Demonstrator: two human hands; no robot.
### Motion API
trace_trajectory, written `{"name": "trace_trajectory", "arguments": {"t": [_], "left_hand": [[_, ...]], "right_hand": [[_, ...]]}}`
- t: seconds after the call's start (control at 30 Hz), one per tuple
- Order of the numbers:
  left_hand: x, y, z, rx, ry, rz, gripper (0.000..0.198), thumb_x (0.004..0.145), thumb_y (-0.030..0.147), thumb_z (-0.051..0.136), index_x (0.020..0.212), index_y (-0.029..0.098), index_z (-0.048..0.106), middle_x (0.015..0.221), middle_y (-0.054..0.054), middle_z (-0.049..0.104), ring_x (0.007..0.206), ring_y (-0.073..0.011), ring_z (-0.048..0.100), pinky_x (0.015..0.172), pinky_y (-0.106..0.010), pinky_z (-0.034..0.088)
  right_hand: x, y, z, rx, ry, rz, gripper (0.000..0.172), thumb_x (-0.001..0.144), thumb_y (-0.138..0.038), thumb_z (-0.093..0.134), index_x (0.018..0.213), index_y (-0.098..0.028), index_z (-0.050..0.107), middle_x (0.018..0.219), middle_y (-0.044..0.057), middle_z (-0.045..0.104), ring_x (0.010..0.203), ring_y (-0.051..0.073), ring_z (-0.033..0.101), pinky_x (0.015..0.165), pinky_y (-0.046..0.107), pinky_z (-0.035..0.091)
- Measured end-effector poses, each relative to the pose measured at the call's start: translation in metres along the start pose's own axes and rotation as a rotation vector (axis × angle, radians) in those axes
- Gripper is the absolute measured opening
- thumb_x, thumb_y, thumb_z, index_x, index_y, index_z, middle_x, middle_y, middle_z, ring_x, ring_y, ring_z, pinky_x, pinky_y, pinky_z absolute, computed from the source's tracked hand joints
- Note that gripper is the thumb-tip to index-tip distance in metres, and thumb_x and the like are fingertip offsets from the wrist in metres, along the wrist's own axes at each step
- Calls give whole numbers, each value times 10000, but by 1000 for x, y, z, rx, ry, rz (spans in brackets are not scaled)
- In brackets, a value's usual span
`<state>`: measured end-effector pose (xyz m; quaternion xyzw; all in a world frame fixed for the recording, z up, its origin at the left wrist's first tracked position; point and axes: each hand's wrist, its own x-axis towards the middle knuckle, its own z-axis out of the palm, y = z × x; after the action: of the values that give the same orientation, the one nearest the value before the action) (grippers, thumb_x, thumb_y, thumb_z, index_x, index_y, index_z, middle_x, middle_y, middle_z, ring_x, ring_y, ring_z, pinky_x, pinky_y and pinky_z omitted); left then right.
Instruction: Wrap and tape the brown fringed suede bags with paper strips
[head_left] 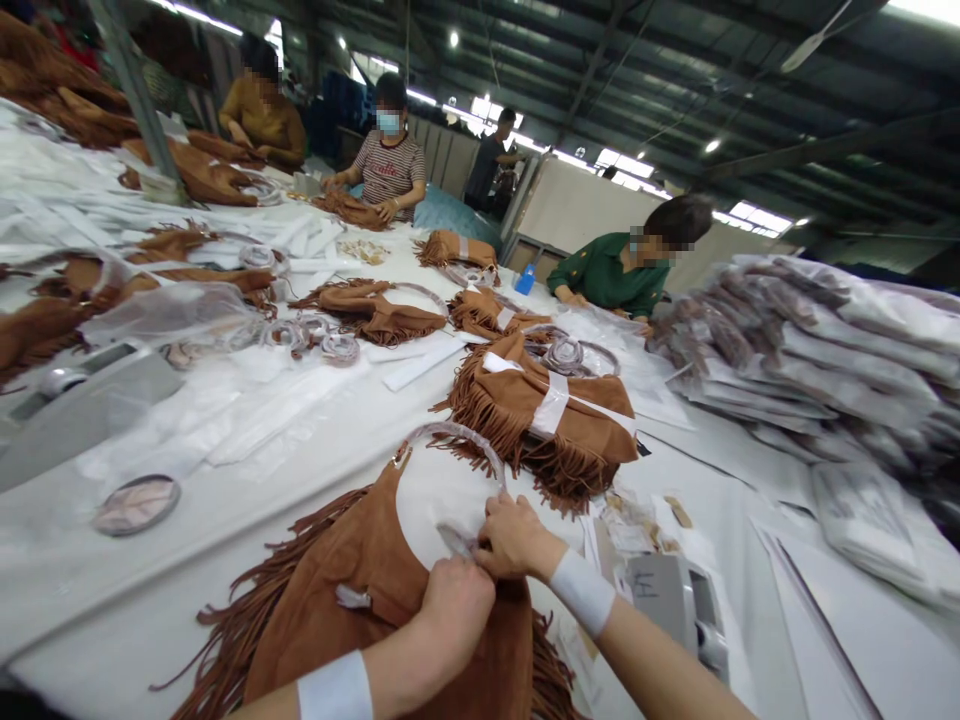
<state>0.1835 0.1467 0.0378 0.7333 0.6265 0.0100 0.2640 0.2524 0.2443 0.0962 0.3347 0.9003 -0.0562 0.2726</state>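
A brown suede bag (pixel 322 600) with long fringe on its sides lies on the table in front of me. Its curved handle (pixel 457 430), wrapped in clear film, arches above the opening. My right hand (pixel 514 535) is closed at the handle's right end. Pressed close beside it, my left hand (pixel 457 605) is a fist over the bag's upper right edge. A short film-wrapped piece (pixel 455 541) sticks up between the hands; what the left fingers grip is hidden. A small white tab (pixel 353 597) shows on the bag's front.
Another fringed bag (pixel 577 410) with a white band lies just beyond. A grey tape dispenser (pixel 679 605) stands right of my hands. Wrapped bags are stacked (pixel 817 350) at the right. A round coil (pixel 137 504) lies left. Several people work around the table.
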Motion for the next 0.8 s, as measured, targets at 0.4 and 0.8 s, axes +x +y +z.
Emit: {"name": "trace_trajectory", "arguments": {"t": [0.4, 0.8], "left_hand": [[-2, -3, 0, -15, 39, 19, 225, 855, 56, 507, 954, 75, 707, 885, -189, 692, 876, -292, 666, 701, -373, 530], [2, -12, -9, -11, 99, 40, 134, 819, 131, 604, 910, 98, 697, 836, -160, 676, 817, -250, 663, 698, -329, 526]], "right_hand": [[9, -6, 8, 22, 10, 58, 205, 697, -249, 629, 823, -124, 731, 944, 170, 682, 981, 324, 587, 833, 426, 445], [13, -4, 26, 79, 242, 195, 222, 884, -186, 437, 978, -118, 627, 1106, 157, 571, 1061, 279, 531, 828, 375, 460]]}}
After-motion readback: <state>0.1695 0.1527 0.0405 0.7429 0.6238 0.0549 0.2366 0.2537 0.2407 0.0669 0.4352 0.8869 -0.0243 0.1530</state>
